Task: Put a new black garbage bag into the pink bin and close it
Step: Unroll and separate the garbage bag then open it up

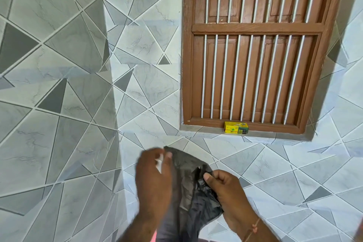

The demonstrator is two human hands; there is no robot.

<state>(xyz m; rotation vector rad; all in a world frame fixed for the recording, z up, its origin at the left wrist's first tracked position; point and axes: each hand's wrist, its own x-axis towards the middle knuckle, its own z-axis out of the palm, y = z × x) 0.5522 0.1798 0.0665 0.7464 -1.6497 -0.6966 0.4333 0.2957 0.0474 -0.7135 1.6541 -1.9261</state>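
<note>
A black garbage bag (pixel 191 188) hangs crumpled between my two hands at the bottom middle of the head view. My left hand (pixel 154 180) grips its upper left edge, slightly blurred by motion. My right hand (pixel 225 194) pinches the bag's right edge between thumb and fingers. A sliver of pink (pixel 154 237) shows at the bottom edge below the bag; the pink bin itself is hidden.
A tiled wall with a grey geometric pattern fills the view, with a corner (pixel 112 104) on the left. A brown wooden window with metal bars (pixel 253 45) sits at upper right. A small yellow box (pixel 236 127) rests on its sill.
</note>
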